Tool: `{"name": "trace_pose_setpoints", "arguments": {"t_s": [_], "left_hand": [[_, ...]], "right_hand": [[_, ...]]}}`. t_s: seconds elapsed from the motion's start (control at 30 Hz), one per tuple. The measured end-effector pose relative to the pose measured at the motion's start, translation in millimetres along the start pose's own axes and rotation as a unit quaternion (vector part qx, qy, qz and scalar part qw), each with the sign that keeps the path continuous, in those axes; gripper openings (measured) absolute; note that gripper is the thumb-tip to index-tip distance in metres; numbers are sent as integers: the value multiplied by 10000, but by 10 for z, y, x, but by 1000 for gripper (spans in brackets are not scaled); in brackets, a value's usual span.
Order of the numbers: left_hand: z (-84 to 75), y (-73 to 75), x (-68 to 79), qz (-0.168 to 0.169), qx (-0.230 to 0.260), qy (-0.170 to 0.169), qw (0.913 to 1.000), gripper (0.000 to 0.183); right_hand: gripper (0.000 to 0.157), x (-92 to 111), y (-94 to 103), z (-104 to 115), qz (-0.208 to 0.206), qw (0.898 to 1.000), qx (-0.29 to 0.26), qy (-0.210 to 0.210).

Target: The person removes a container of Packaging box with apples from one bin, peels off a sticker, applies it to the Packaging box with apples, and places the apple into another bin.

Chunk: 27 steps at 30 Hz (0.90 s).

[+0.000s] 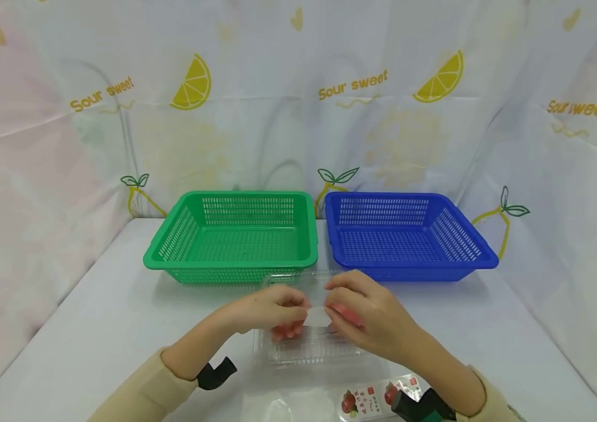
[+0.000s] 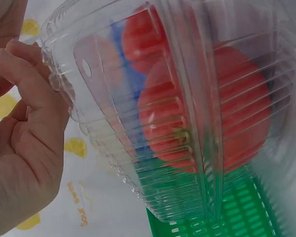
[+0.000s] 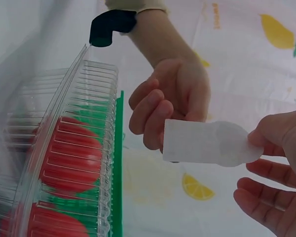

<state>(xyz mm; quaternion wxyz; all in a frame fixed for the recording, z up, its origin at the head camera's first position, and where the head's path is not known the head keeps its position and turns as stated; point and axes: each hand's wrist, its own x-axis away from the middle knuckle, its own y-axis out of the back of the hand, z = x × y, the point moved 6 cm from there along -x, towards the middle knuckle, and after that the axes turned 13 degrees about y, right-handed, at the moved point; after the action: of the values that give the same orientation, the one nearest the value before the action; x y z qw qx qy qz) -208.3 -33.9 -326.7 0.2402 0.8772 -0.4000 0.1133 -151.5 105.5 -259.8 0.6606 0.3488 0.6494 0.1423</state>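
Observation:
My right hand (image 1: pixel 374 313) pinches one rounded end of a small whitish label (image 3: pixel 202 143) between thumb and fingers. At the label's other, square end are the fingertips of my left hand (image 1: pixel 272 308), curled close against it. The label spans the gap between both hands, over a clear plastic clamshell box (image 1: pixel 309 354). Several red tomatoes (image 2: pixel 172 118) sit inside the box and show through its ribbed walls. From the left wrist, my left hand (image 2: pixel 29 123) appears beside the box wall, its fingers bent.
A green basket (image 1: pixel 240 274) and a blue basket (image 1: pixel 414 274) stand side by side behind the box. Near the front edge lies a label sheet (image 1: pixel 377 401) printed with red fruit. Patterned cloth (image 1: pixel 272 129) hangs at the back.

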Motion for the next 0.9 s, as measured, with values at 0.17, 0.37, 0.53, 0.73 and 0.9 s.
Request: {"name": "trace_pose_setpoints", "arguments": {"t_s": [0.17,0.37,0.53,0.73,0.9], "left_hand": [[16,23,-43,83,75,161,9998,20],[46,50,-103,251,270,478,9982,23],[94,52,-168,521,735,748,9931,28],[49,82,-188,294,627,442,9966,24],[29,127,-189,71,529,356,9979,22]], "right_hand": [[21,-34,0,-13,-77,9999,56,126],[18,-88,10,0,-214,9992,0,344],[19,-107,3,-3,-224,9989,-14,400],[19,-91,7,-10,-236,9986,9,473],[17,-57,20,-33,-268,9985,25,481]]}}
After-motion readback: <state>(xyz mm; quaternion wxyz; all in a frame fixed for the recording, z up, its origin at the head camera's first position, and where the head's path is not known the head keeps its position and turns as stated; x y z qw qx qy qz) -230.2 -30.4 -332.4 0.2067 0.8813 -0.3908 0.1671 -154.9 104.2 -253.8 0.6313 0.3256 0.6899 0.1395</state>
